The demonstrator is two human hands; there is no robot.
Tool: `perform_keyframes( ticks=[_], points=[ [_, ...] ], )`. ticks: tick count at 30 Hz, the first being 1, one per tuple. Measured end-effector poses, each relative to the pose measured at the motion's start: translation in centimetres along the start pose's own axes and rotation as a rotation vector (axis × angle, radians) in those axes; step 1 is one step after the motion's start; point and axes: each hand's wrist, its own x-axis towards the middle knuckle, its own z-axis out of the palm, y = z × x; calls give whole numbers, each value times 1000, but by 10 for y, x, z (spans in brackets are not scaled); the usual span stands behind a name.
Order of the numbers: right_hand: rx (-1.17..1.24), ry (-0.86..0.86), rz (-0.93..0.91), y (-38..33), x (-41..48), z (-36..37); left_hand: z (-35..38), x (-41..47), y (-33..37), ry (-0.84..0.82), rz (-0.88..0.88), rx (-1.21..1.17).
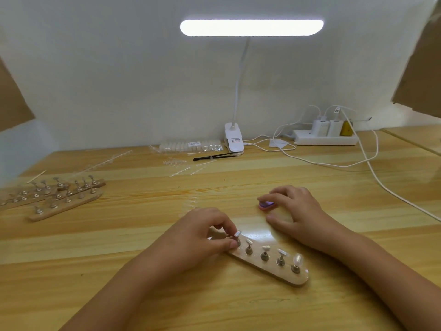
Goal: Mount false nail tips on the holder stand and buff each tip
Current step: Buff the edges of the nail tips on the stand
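A wooden holder stand (260,268) lies slanted on the table in front of me, carrying several metal pegs, each topped with a clear false nail tip (297,258). My left hand (205,235) pinches the leftmost peg and its nail tip (238,233) between thumb and forefinger. My right hand (296,209) rests over a small purple and pink buffer (266,205) on the table behind the stand, fingertips on it, the thumb spread on the wood.
Several more holder stands (64,201) with bare pegs lie at the left. Bags of nail tips (188,145), a black brush (212,157), loose clear strips, a clip lamp (233,139), a power strip (324,138) and white cables sit toward the back wall.
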Motion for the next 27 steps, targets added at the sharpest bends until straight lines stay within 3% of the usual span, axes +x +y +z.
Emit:
perform_keyframes(
  ticks=[5,9,13,20,23,27],
  points=[
    [196,99,-70,-5,-2,-4,10,1,5,107,30,-26],
    [788,130,124,-15,-4,-16,14,0,7,126,-10,-38],
    [1311,-271,333,-11,-5,-33,17,2,9,136,-57,-42],
    [1522,-684,264,-10,-9,-30,14,2,10,163,-226,-312],
    [1510,-595,242,-12,-7,-30,11,1,11,250,-225,-444],
    [1387,-252,128,-20,-8,-31,10,0,18,242,-171,-646]
  ],
)
